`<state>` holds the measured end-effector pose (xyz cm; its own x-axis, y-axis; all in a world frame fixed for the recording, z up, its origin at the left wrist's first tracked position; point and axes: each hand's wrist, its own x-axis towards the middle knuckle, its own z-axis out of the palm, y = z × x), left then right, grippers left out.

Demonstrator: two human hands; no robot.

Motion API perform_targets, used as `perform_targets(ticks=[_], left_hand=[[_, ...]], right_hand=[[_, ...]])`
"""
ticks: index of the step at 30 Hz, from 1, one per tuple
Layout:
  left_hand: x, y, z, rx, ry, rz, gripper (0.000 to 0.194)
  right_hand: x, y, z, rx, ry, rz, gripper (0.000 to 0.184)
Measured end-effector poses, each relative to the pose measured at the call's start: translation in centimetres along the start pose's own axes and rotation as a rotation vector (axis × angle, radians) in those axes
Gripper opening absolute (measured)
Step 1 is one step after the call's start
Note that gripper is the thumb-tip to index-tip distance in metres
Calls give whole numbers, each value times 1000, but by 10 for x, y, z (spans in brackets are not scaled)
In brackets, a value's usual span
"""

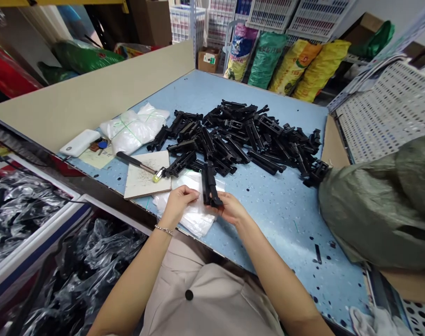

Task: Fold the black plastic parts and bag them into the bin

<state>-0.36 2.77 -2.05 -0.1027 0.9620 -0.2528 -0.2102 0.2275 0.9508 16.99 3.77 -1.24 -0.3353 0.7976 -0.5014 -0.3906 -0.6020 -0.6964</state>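
Note:
My right hand is closed around the lower end of a long black plastic part, which points away from me over the table. Just left of it, my left hand has thumb and fingertips pinched together at the edge of a thin clear plastic bag. That bag lies on a stack of similar bags beneath both hands. Beyond them spreads a large heap of like black parts. A hammer with a dark handle rests on a white board to the left.
A bundle of plastic bags and a white power bank lie on the blue table. At right stand a dark green sack and a perforated white crate. Bins of bagged parts flank me at left.

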Motion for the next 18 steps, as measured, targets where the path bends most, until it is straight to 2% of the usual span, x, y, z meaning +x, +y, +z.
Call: perform_targets(ticks=[6, 8, 10, 14, 16, 18], left_hand=[[-2, 0, -2, 51, 67, 74, 22], [-4, 0, 0, 77, 73, 96, 17], [-6, -1, 0, 231, 51, 195, 4], [-2, 0, -7, 796, -48, 461, 40], [1, 0, -12, 862, -65, 458, 49], [-1, 1, -14, 827, -71, 429, 58]], right_hand=[[-14, -4, -9, 23, 82, -125, 21], [-23, -8, -6, 27, 53, -162, 22], [-32, -11, -4, 35, -16, -146, 22], [-46, -6, -16, 23, -252, 114, 28], [-46, 3, -27, 47, -305, 251, 25], [-42, 13, -34, 135, -290, 340, 20]])
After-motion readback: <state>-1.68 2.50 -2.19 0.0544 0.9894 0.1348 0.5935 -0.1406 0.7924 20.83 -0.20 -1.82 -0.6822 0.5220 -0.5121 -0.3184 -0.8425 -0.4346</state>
